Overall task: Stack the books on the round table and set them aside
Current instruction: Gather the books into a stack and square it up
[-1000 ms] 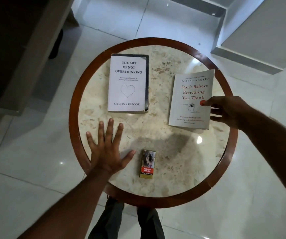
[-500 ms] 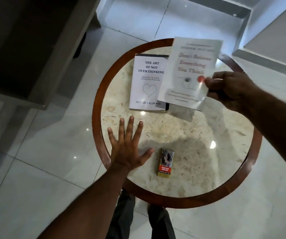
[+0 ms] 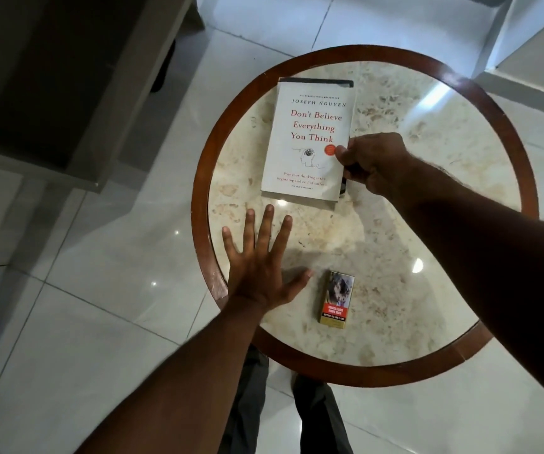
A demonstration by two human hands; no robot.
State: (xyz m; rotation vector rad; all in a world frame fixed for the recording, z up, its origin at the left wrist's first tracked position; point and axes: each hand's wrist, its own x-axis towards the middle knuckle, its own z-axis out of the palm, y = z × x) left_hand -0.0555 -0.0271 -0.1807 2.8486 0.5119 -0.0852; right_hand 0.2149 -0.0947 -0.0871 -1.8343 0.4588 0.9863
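Observation:
A white book titled "Don't Believe Everything You Think" [image 3: 308, 142] lies on top of a second book, of which only a dark far edge [image 3: 316, 82] and a strip at the right show. Both sit on the far left part of the round marble table [image 3: 427, 198]. My right hand [image 3: 373, 162] pinches the right edge of the top book, thumb on its cover. My left hand [image 3: 260, 267] rests flat on the table's near left edge, fingers spread, holding nothing.
A small cigarette pack [image 3: 336, 300] lies near the table's front, right of my left hand. The table has a brown wooden rim [image 3: 198, 204]. White tiled floor surrounds it, with a dark cabinet [image 3: 51, 77] at the left and my legs below.
My right hand has lifted the white book from the table's right side, carried it left and laid it on top of the other book. The left hand has stayed flat.

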